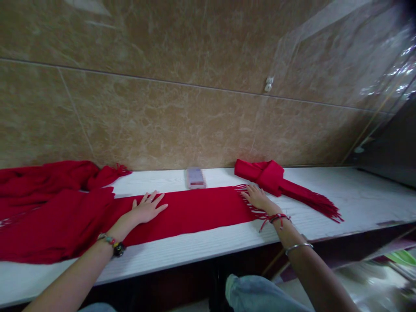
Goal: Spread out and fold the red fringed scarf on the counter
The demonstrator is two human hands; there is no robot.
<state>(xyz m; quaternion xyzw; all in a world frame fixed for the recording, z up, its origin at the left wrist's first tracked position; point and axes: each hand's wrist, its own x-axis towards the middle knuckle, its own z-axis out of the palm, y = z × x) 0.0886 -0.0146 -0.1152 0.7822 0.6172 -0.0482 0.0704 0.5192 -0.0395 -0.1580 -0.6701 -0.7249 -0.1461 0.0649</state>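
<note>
A long red scarf (195,212) lies spread flat along a white shelf (357,199). My left hand (147,208) rests flat on it near the middle, fingers spread. At the scarf's fringed right end lies my right hand (258,198), fingers stretched out on the tassels. Just beyond that hand sits a second red scarf (276,180), folded and knotted, its fringe trailing to the right.
More red fabric (48,177) is bunched at the far left of the shelf. A small blurred box (195,178) stands by the brown tiled wall (195,86). A dark cabinet (393,151) closes off the right. My knee in jeans (253,297) shows below the shelf edge.
</note>
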